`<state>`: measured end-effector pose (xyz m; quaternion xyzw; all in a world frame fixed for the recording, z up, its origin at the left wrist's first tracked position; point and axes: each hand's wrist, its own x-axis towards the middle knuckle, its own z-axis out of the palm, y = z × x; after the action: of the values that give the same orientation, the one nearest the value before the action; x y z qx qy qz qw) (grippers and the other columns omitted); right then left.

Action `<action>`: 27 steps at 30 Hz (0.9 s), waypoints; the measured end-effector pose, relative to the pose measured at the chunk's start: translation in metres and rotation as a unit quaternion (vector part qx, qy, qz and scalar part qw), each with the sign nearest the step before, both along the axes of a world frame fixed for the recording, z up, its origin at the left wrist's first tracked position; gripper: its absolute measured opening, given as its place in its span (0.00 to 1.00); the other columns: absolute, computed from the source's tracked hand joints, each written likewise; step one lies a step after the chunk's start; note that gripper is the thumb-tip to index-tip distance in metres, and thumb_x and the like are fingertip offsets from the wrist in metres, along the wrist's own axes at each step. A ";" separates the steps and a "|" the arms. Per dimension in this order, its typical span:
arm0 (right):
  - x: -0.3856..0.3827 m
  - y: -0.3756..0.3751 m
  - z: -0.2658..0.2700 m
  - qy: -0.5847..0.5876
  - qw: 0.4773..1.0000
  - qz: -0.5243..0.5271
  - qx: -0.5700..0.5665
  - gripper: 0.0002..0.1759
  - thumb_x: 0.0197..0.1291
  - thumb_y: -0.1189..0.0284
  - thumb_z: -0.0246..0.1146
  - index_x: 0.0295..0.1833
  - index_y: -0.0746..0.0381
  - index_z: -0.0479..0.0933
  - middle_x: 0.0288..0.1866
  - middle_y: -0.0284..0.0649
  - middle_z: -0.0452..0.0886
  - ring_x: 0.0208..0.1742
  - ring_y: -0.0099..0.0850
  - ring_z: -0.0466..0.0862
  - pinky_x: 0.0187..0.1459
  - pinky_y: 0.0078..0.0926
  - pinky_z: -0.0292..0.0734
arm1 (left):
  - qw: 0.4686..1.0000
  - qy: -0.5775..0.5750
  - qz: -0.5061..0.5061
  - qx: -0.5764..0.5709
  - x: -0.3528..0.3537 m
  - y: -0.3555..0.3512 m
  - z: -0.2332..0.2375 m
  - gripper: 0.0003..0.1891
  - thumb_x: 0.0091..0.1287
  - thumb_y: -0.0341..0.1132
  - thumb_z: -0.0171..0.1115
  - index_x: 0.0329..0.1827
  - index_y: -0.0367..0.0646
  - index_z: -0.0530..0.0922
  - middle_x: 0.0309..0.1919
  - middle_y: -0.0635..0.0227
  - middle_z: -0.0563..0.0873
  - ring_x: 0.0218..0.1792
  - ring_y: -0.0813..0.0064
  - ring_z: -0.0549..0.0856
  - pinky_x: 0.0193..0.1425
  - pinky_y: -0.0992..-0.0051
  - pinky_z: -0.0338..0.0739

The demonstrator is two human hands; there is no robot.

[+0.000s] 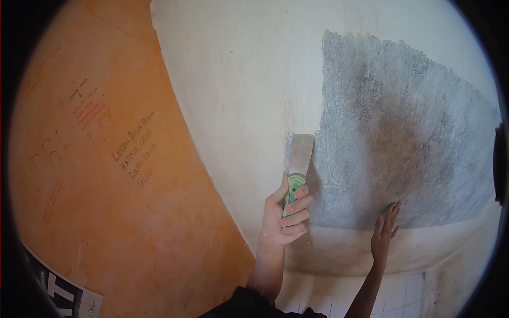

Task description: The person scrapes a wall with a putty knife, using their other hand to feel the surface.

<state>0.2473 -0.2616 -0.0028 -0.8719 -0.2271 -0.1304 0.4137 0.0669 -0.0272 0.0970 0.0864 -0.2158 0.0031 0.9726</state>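
In the head view, my left hand (289,214) is wrapped round the green patterned handle of a putty knife (301,155), thumb along its left side. The wide metal blade points up and lies against or very close to the pale wall (238,95), at the lower left edge of a rough grey patch (355,106). A narrow grey strip shows just left of the blade. Lower right, my right hand (386,230) is open, its fingers stretched upward at the patch's bottom edge. It appears to rest on the wall and holds nothing.
An orange wall (159,228) with handwriting fills the left side. A black and white printed sheet (69,297) is at lower left. White tiles (392,297) show below the pale wall. A dark object (500,164) juts in at the right edge.
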 end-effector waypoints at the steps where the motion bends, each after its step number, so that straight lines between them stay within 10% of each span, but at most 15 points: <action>1: 0.003 0.005 0.004 0.001 1.000 -0.001 0.001 0.36 0.76 0.49 0.39 0.82 0.50 0.44 0.85 0.39 0.39 0.84 0.39 0.37 0.75 0.62 0.24 | 1.000 0.012 -0.004 0.002 0.002 0.004 0.000 0.27 0.78 0.60 0.36 0.39 0.43 0.70 0.21 0.73 0.68 0.12 0.81 0.63 0.11 0.80 0.53; 8: 0.000 0.012 -0.005 -0.012 0.999 -0.035 0.021 0.35 0.76 0.49 0.40 0.82 0.50 0.43 0.85 0.40 0.39 0.84 0.39 0.37 0.75 0.61 0.27 | 0.999 0.004 -0.039 -0.014 -0.001 0.007 -0.031 0.27 0.78 0.61 0.34 0.39 0.44 0.69 0.22 0.75 0.68 0.13 0.81 0.63 0.12 0.79 0.54; 14: -0.001 0.006 -0.006 -0.003 0.999 -0.007 0.048 0.35 0.76 0.48 0.39 0.82 0.50 0.45 0.85 0.40 0.39 0.84 0.39 0.39 0.75 0.62 0.28 | 0.995 -0.032 0.049 0.080 0.016 0.022 0.067 0.26 0.78 0.59 0.39 0.37 0.44 0.71 0.19 0.75 0.68 0.11 0.86 0.62 0.08 0.84 0.53; 18: -0.002 0.004 -0.006 -0.007 0.999 0.001 0.040 0.35 0.76 0.48 0.38 0.82 0.50 0.46 0.85 0.40 0.40 0.84 0.39 0.40 0.75 0.61 0.29 | 0.999 -0.013 -0.031 -0.026 0.004 0.010 -0.036 0.28 0.78 0.60 0.35 0.42 0.43 0.71 0.22 0.72 0.68 0.13 0.81 0.63 0.13 0.78 0.52; 27: -0.001 0.004 -0.007 -0.002 0.999 0.009 0.051 0.35 0.76 0.47 0.37 0.82 0.50 0.46 0.85 0.40 0.40 0.84 0.40 0.39 0.76 0.61 0.31 | 1.000 -0.004 -0.024 -0.003 -0.004 0.015 -0.001 0.28 0.78 0.60 0.35 0.40 0.42 0.71 0.22 0.72 0.69 0.12 0.81 0.63 0.12 0.80 0.51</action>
<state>0.2459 -0.2578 -0.0103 -0.8473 -0.2285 -0.1398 0.4585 0.0632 -0.0126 0.0963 0.0784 -0.2219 -0.0195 0.9717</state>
